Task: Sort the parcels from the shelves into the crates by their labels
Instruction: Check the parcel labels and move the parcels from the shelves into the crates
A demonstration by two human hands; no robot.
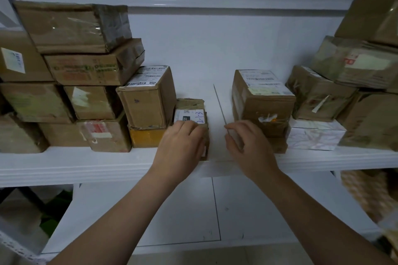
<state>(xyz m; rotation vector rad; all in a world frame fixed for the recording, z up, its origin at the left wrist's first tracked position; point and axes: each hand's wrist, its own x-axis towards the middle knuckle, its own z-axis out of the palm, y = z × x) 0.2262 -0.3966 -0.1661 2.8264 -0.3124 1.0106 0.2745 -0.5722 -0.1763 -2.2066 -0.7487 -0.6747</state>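
Observation:
A small taped cardboard parcel with a white label reading "2-1-3" lies on the white shelf, near its front edge. My left hand rests on top of it, fingers curled over its near end. To the right, my right hand hovers over the bare gap in the shelf with its fingers bent and apart, holding nothing. It is just in front of a brown parcel with a printed label on top. No crates are in view.
Stacked cardboard parcels fill the shelf's left side. More boxes and a white box crowd the right. A labelled box sits on a yellow parcel beside my left hand. A lower white shelf lies beneath.

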